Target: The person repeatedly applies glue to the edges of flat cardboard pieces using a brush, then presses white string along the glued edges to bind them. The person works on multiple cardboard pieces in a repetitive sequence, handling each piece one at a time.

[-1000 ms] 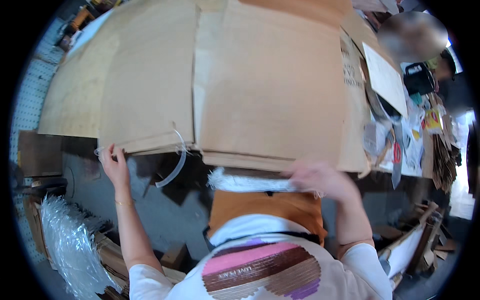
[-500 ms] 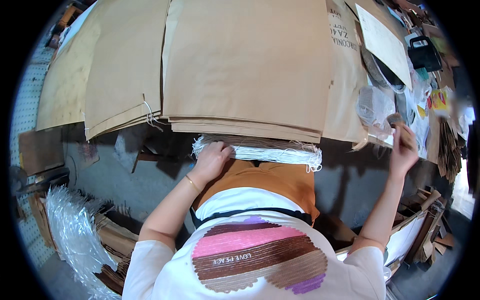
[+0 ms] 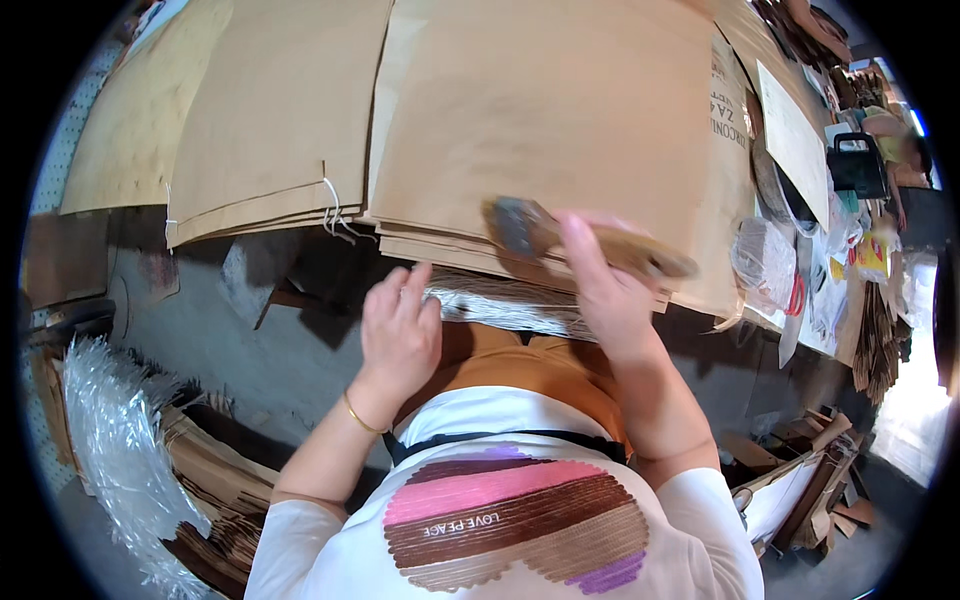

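My right hand (image 3: pixel 612 300) grips a flat brush (image 3: pixel 590 240) by its wooden handle; the dark bristle end points left, above the front edge of the middle stack of brown paper (image 3: pixel 540 120). At that stack's front left corner, my left hand (image 3: pixel 400 325) has its fingers partly spread, with nothing visible in them. Its fingertips are close to the sheet edges; whether they touch cannot be told. Below the stack, a bundle of white strings (image 3: pixel 500 302) lies across my lap, partly covered by my hands.
Another brown paper stack (image 3: pixel 280 120) with a white tie stands to the left. To the right are a clear plastic bag (image 3: pixel 762 255), a white board (image 3: pixel 793 140) and a black container (image 3: pixel 857 165). Shiny plastic strips (image 3: pixel 120 450) hang at the lower left; a person (image 3: pixel 890 135) is far right.
My right hand has swung left with the brush, from the plastic bag to the middle stack. My left hand has risen off the string bundle toward the stack's corner.
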The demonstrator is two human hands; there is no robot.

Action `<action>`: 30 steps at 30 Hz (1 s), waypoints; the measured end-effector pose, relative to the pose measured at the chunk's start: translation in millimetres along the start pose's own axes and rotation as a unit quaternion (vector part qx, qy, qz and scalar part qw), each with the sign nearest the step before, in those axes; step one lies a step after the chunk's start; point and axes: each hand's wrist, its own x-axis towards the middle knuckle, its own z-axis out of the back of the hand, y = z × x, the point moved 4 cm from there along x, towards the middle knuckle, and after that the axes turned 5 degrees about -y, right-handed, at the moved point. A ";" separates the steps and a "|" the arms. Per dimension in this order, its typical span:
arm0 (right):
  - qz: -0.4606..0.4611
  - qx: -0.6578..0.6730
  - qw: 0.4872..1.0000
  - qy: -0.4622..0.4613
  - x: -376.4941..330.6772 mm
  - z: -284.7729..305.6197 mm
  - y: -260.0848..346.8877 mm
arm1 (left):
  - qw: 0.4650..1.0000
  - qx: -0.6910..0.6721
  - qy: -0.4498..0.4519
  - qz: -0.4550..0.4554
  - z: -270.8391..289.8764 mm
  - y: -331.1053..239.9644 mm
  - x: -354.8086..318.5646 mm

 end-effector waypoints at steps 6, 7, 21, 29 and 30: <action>0.019 -0.072 0.996 0.052 27.0 -68.5 -6.1 | 0.993 0.078 0.074 -0.044 -5.2 33.6 46.3; 0.015 -0.099 0.994 0.031 27.2 -66.3 -5.4 | 0.988 0.099 0.108 -0.055 -10.7 34.6 46.2; 0.126 -0.550 0.821 -0.087 15.7 72.7 -12.7 | 0.985 0.093 0.133 -0.051 -14.5 23.7 56.6; -0.126 0.084 0.980 -0.132 4.4 31.2 15.6 | 0.986 0.094 0.131 -0.043 -13.2 18.7 58.2; -0.048 0.015 0.993 -0.103 10.3 17.4 0.2 | 0.985 0.096 0.136 -0.044 -14.9 20.2 58.1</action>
